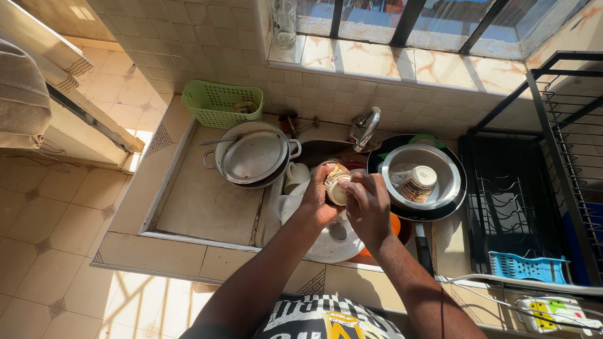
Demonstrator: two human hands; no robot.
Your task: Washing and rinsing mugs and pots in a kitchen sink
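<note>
Patterned mugs numbered two: left hand [317, 196] and right hand [367, 204] both gripped one mug [336, 182]; the second mug [418, 182] lay in one steel bowl [449, 164].

A tiled worktop [207, 207] of pale stone-coloured slabs runs under the window, with a sink [326, 150] sunk into its middle below a chrome tap [366, 127]. On its left part stand a green plastic basket [222, 103] against the wall tiles and, just beside it, a metal pot [251, 157] covered by a lid with a spoon handle sticking out. To the right of the sink a black frying pan [418, 182] rests on the worktop with a metal bowl and a patterned mug inside, next to a black dish rack [512, 201] and a small blue crate [524, 267].
</note>
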